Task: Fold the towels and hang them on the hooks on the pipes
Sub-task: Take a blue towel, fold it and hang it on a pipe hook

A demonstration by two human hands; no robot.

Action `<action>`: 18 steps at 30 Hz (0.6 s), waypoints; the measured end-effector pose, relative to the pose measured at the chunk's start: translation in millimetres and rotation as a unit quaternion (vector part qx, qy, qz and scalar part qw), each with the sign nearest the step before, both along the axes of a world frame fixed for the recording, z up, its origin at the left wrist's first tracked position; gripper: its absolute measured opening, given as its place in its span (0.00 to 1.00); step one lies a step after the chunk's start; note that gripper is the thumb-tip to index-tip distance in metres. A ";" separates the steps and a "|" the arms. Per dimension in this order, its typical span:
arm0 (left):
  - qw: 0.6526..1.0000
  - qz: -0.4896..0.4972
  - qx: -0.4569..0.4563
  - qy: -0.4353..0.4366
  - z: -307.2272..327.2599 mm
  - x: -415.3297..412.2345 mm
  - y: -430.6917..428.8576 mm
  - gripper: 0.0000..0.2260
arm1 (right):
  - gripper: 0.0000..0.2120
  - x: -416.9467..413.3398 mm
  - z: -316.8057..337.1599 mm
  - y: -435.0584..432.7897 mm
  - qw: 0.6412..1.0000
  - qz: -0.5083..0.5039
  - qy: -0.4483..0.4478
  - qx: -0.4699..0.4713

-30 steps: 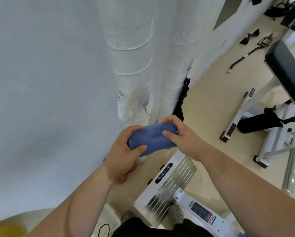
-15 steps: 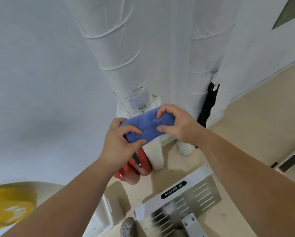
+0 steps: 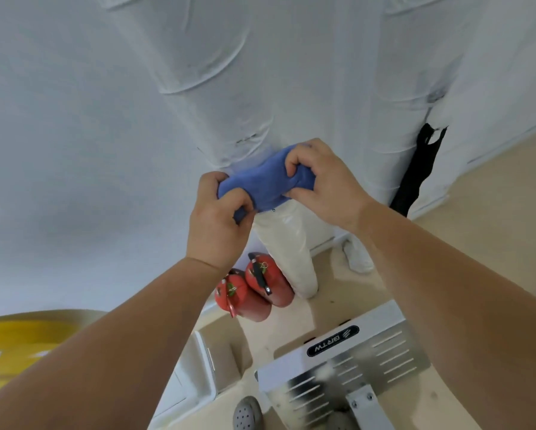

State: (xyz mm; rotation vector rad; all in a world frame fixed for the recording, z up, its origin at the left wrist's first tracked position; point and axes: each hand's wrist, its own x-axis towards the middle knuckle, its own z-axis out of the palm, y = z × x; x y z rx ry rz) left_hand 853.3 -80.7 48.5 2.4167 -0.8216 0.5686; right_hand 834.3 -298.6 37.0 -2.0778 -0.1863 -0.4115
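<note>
A folded blue towel [image 3: 265, 178] is held up against the left white-wrapped pipe [image 3: 217, 76]. My left hand [image 3: 218, 223] grips its lower left end with curled fingers. My right hand [image 3: 322, 181] pinches its upper right end, fingers bunching the cloth. A second white-wrapped pipe [image 3: 415, 72] stands to the right. A cream cloth [image 3: 286, 243] hangs down below the blue towel. The towel and my hands hide any hook on the pipe.
Two red fire extinguishers [image 3: 254, 290] stand on the floor by the pipe's base. A black item [image 3: 418, 172] hangs beside the right pipe. A white metal machine plate [image 3: 347, 358] lies below, a grey shoe [image 3: 248, 414] near it, a yellow object [image 3: 18, 346] at far left.
Both hands have raised the blue towel closer to the left pipe. Their fingers have curled tighter into the cloth. The view has moved nearer to the pipes, revealing the extinguishers.
</note>
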 end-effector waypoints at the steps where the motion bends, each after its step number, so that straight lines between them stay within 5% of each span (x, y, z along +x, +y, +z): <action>1: 1.000 0.001 -0.003 0.003 -2.7 -0.9 -0.2 0.07 | 0.14 0.0 -3.4 0.7 1.000 0.000 -0.003 -0.006; 10: 0.999 0.020 0.010 0.042 -2.9 -7.0 0.1 0.11 | 0.15 -8.6 -9.2 7.2 1.000 -0.005 0.017 0.010; 18: 0.983 0.144 0.069 -0.095 2.1 -11.0 -9.6 0.19 | 0.19 -13.6 -19.9 18.3 0.966 -0.142 -0.073 -0.205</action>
